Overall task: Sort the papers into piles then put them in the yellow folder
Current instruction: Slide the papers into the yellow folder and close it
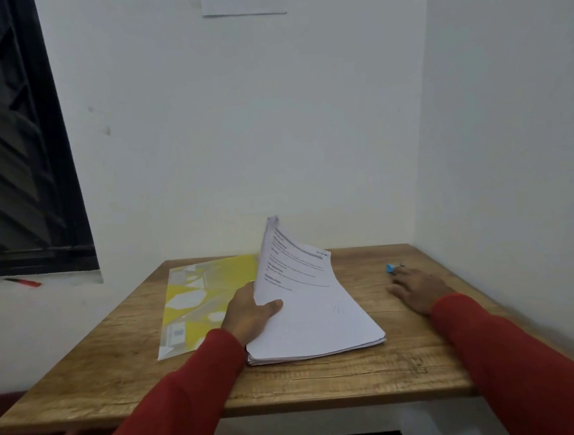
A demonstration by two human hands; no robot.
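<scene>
Left hand (pixel 251 311) curled with thumb forward; right hand (pixel 418 287) lies flat.

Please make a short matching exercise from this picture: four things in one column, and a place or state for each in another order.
1. yellow folder
2. stack of papers
3. blue object
4. right hand

a. flat on the table, holds nothing
b. lifted along its left edge by the left hand
c. left of the papers
d. at the right hand's fingertips

Pairs: 1-c, 2-b, 3-d, 4-a
</scene>
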